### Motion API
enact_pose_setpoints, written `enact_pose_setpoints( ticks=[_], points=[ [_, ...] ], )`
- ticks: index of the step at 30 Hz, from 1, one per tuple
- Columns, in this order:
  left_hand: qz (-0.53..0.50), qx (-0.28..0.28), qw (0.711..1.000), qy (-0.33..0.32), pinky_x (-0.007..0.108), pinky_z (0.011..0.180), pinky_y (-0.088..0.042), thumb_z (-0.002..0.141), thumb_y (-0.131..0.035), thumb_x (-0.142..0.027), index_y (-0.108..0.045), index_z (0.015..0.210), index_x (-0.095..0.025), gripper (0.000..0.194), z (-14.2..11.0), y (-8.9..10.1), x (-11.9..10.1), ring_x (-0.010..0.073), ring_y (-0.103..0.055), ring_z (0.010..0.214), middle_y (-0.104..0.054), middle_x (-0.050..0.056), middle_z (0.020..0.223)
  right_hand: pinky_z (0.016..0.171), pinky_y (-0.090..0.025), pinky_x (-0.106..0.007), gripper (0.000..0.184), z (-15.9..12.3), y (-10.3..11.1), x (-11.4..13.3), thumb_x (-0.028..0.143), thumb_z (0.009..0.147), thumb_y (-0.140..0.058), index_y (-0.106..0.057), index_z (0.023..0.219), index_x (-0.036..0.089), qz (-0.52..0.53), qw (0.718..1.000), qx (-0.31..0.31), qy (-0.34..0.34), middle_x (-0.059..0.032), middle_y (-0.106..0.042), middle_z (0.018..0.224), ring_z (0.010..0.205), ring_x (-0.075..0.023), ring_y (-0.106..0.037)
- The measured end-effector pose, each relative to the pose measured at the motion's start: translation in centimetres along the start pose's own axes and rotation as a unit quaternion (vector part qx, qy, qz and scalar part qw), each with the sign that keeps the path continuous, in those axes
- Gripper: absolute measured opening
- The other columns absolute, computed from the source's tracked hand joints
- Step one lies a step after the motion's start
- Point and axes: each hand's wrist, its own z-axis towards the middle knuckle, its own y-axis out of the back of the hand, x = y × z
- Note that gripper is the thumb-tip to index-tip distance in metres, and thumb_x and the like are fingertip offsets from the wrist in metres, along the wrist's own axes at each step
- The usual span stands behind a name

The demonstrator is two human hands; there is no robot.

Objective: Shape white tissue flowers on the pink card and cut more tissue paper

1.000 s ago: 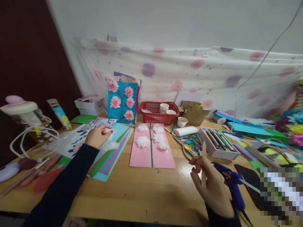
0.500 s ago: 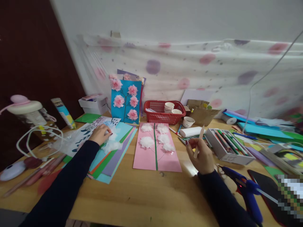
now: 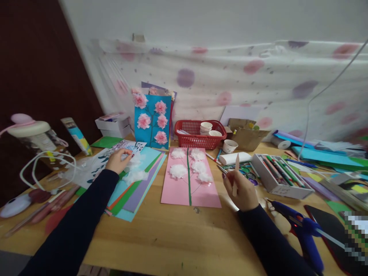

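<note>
In the head view my left hand (image 3: 117,161) hovers over the fanned coloured paper, thumb and fingers pinched together; I cannot make out whether anything is between them. White cotton tufts (image 3: 135,176) lie on the light blue sheet just below it. My right hand (image 3: 243,189) is closed round a pointed flat wooden stick (image 3: 237,168), held upright. Between the hands lies a pink sheet (image 3: 175,193) with a green stem (image 3: 189,184) down its middle. Thin drawn lines branch from the stem, and several white fluffy cotton blossoms (image 3: 178,171) sit on both sides.
A blue card with pink flowers (image 3: 152,119) stands behind, beside a red basket (image 3: 198,142) of paper cups. At the right are a box of coloured pencils (image 3: 281,188), a blue glue gun (image 3: 299,226) and a dark tablet (image 3: 327,234). A bottle (image 3: 34,138) and white cable stand left.
My left hand has lifted slightly away from the cotton and shifted a little left. My right hand, still holding the wooden stick, has moved slightly left. The view has shifted a little.
</note>
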Motion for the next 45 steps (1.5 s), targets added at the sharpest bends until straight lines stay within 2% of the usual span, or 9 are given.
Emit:
enact_pose_setpoints(
  ticks=[5,10,14,17,21,27,34,40,45],
  points=[
    [-0.236,-0.012,0.962,0.14,0.029,0.07,-0.049,0.056,-0.064,-0.028,-0.055,0.077,-0.017,0.025,0.2,-0.2,0.1,0.0181,-0.062,0.067,-0.065,0.001,0.066,0.049,-0.038,-0.023,0.014,-0.1,0.0,0.0,0.03,0.084,-0.051,-0.051,0.074,0.021,0.01,1.0,-0.006,0.005,0.0005,-0.055,0.056,0.047,-0.0122,-0.051],
    [-0.341,-0.01,0.926,0.16,0.027,0.066,-0.049,0.047,-0.073,-0.027,-0.059,0.083,-0.015,0.041,-0.4,-0.3,-2.0,0.0142,-0.061,0.064,-0.063,-0.001,0.068,0.053,-0.042,-0.027,0.032,-0.6,-0.1,0.5,0.043,0.091,-0.037,-0.058,0.082,0.02,0.167,0.98,0.011,-0.11,-0.0025,-0.06,0.063,0.051,-0.0137,-0.054],
    [-0.437,0.149,0.879,0.12,0.025,0.07,-0.048,0.052,-0.075,-0.023,-0.062,0.088,-0.013,0.039,-2.8,-2.0,-7.6,0.0129,-0.062,0.07,-0.066,0.001,0.075,0.05,-0.044,-0.029,0.06,-0.3,-0.3,1.2,0.063,0.088,-0.021,-0.058,0.105,0.02,0.43,0.868,0.0,-0.247,-0.0018,-0.059,0.065,0.049,-0.0143,-0.051],
    [-0.467,0.276,0.834,0.098,0.027,0.07,-0.049,0.055,-0.075,-0.021,-0.064,0.081,-0.011,0.03,-5.0,-4.5,-12.4,0.0127,-0.062,0.069,-0.068,0.004,0.076,0.048,-0.042,-0.028,0.067,0.1,-0.4,1.6,0.071,0.082,-0.026,-0.065,0.081,0.017,0.537,0.785,0.035,-0.306,-0.002,-0.055,0.054,0.046,-0.014,-0.05],
    [-0.485,0.346,0.798,0.095,0.025,0.063,-0.047,0.056,-0.074,-0.015,-0.063,0.073,-0.01,0.021,-7.1,-8.0,-16.6,0.0101,-0.059,0.062,-0.064,0.002,0.071,0.044,-0.038,-0.027,0.065,-0.1,-0.6,1.7,0.071,0.078,-0.037,-0.065,0.059,0.015,0.577,0.736,0.077,-0.347,-0.0036,-0.053,0.044,0.041,-0.013,-0.048],
    [-0.504,0.341,0.787,0.101,0.025,0.072,-0.047,0.061,-0.07,-0.008,-0.061,0.082,-0.012,0.023,-8.6,-10.2,-17.4,0.0109,-0.062,0.072,-0.067,0.003,0.079,0.045,-0.036,-0.024,0.062,-0.6,-1.2,1.9,0.067,0.078,-0.042,-0.065,0.057,0.014,0.578,0.72,0.095,-0.372,-0.0036,-0.053,0.045,0.042,-0.0109,-0.049],
    [-0.459,0.346,0.813,0.092,0.026,0.074,-0.047,0.061,-0.07,-0.006,-0.06,0.089,-0.012,0.03,-9.3,-11.0,-17.0,0.0125,-0.064,0.075,-0.066,0.005,0.084,0.044,-0.035,-0.024,0.067,-0.6,-1.2,2.6,0.071,0.077,-0.04,-0.064,0.052,0.014,0.569,0.716,0.125,-0.385,-0.0041,-0.052,0.043,0.041,-0.0111,-0.048],
    [-0.499,0.407,0.759,0.093,0.029,0.072,-0.049,0.065,-0.071,-0.014,-0.058,0.096,-0.012,0.034,-9.8,-11.3,-16.9,0.0153,-0.067,0.069,-0.067,0.003,0.076,0.044,-0.035,-0.023,0.066,-0.4,-1.1,2.8,0.072,0.074,-0.043,-0.063,0.05,0.014,0.568,0.715,0.128,-0.388,-0.0036,-0.051,0.042,0.04,-0.0107,-0.048],
    [-0.512,0.419,0.745,0.082,0.03,0.071,-0.048,0.07,-0.071,-0.03,-0.057,0.101,-0.011,0.039,-9.8,-11.2,-16.8,0.0168,-0.068,0.069,-0.067,0.004,0.071,0.043,-0.036,-0.023,0.065,-0.4,-1.2,2.7,0.07,0.075,-0.044,-0.064,0.051,0.014,0.564,0.716,0.128,-0.39,-0.0039,-0.052,0.042,0.04,-0.0104,-0.048]
  ],
)
